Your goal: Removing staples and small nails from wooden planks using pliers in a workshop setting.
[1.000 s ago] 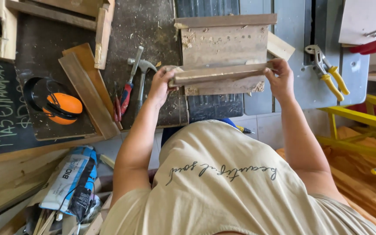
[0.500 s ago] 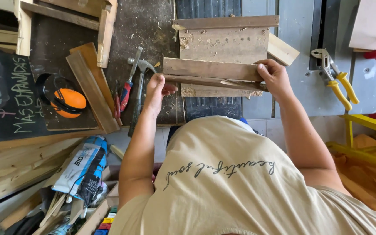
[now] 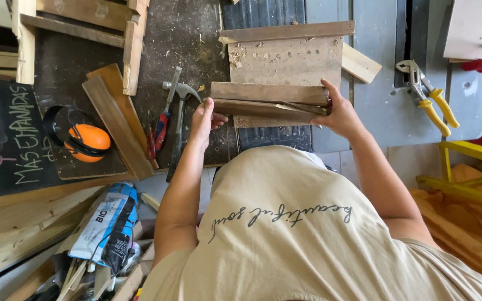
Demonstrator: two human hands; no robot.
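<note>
Wooden board (image 3: 269,100) lowered, left hand (image 3: 203,118) now gripping

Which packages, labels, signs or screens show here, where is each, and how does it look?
Chalkboard sign: far left on the bench, black, green and pink chalk writing.
Bag: lower left among wood scraps, crumpled white and blue sack, dark print.
No screens visible.

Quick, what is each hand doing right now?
Left hand: closed on the left end of the wooden board.
Right hand: closed on the board's right end.
</note>
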